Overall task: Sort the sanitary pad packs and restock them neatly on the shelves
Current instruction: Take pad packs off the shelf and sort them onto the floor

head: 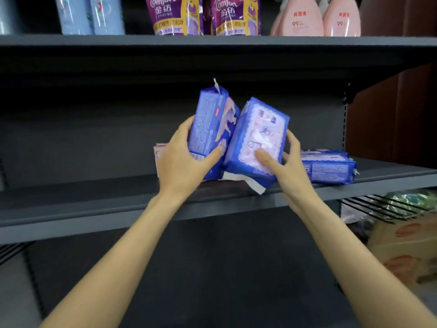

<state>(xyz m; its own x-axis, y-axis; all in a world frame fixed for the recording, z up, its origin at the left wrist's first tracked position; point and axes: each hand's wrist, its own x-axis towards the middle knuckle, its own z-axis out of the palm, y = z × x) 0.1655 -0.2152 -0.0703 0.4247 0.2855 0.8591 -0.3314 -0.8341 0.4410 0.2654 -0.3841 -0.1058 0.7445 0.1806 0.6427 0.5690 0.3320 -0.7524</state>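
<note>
Dark grey metal forms the middle shelf (94, 197), whose near edge both bare forearms cross. The left hand (179, 162) grips one blue pad pack (208, 129) standing upright, thumb across its front. The right hand (286, 166) grips a second blue pack (257, 138), tilted left so its top touches the first. Just right lies a third blue pack (328, 166), flat on the shelf. A pink pack (157, 152) peeks out behind the left hand. Farther up, the top shelf (71, 41) carries purple softener pouches (203, 15) and pink bottles (319, 20).
</note>
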